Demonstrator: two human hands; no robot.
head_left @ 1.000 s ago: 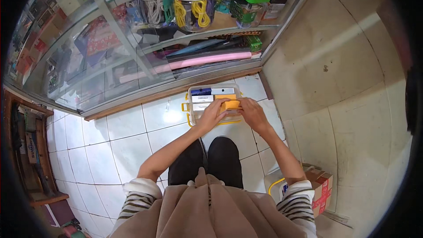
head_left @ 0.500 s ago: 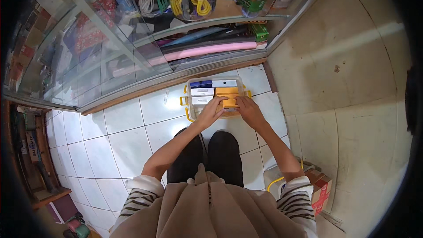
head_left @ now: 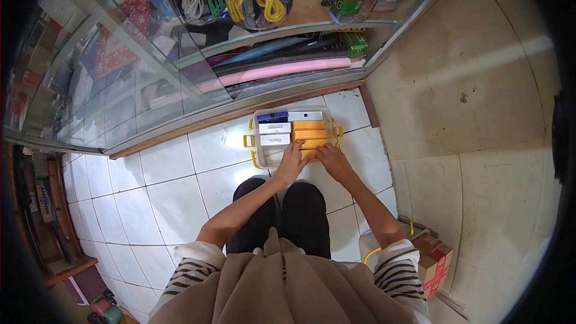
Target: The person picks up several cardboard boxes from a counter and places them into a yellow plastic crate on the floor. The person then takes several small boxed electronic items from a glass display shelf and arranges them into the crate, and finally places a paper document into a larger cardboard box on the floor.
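A clear plastic container (head_left: 271,157) with yellow latches sits on the floor in front of my knees. Small orange boxes (head_left: 309,134) lie in rows along its right side. Both hands are at the nearest of these: my left hand (head_left: 291,163) has its fingers bent at the left end, and my right hand (head_left: 333,161) presses its curled fingers on the right end. My fingers partly cover that orange box. Left of the orange rows lie two white boxes (head_left: 275,139). A dark blue box (head_left: 272,117) and a pale box (head_left: 305,116) line the far side.
Beyond the container stands a glass display case (head_left: 180,121) with jars of cables (head_left: 258,0) and a pink roll (head_left: 282,70). A beige wall (head_left: 480,114) rises on the right. Near my right elbow is a cardboard box (head_left: 435,264). Wooden shelving (head_left: 54,222) stands left.
Both hands have moved a little toward me, from the middle of the orange boxes to the near end. More orange box tops show now.
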